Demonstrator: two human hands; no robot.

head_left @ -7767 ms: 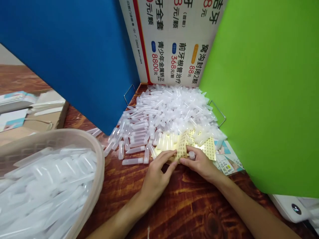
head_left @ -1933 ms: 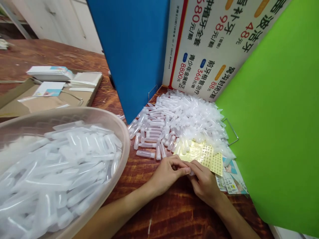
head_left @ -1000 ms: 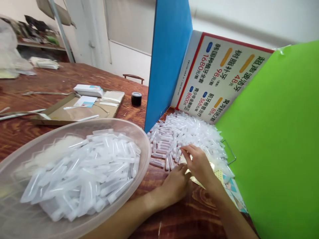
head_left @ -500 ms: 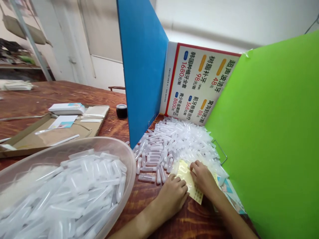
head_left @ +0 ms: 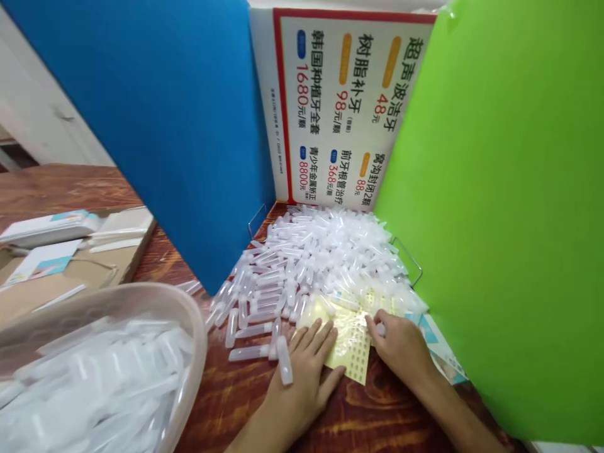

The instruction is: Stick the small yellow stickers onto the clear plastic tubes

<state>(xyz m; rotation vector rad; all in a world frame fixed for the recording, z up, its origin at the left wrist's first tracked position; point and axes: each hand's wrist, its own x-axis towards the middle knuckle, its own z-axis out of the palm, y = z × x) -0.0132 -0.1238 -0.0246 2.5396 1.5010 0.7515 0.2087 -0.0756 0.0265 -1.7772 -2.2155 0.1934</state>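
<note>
My left hand (head_left: pixel 306 371) lies flat with fingers spread on a yellow sticker sheet (head_left: pixel 352 352) on the wooden table. My right hand (head_left: pixel 399 347) rests on the sheet's right side, fingers curled around a small clear plastic tube (head_left: pixel 380 328) whose cap shows by the thumb. A large heap of clear plastic tubes (head_left: pixel 321 258) lies just beyond the sheet, with a few loose tubes (head_left: pixel 284 360) beside my left hand.
A clear plastic tub (head_left: pixel 186 340) full of tubes stands at the near left. A blue panel (head_left: pixel 165 126), a printed price board (head_left: pixel 340 107) and a green panel (head_left: pixel 495 189) wall in the heap. A flat cardboard box (head_left: pixel 75 264) with leaflets lies at the left. Printed cards (head_left: pixel 446 362) lie by the green panel.
The view has dropped back down toward the table. My left hand has gone from curled beside the sheet to flat on it. My right hand stays at the sheet's far edge.
</note>
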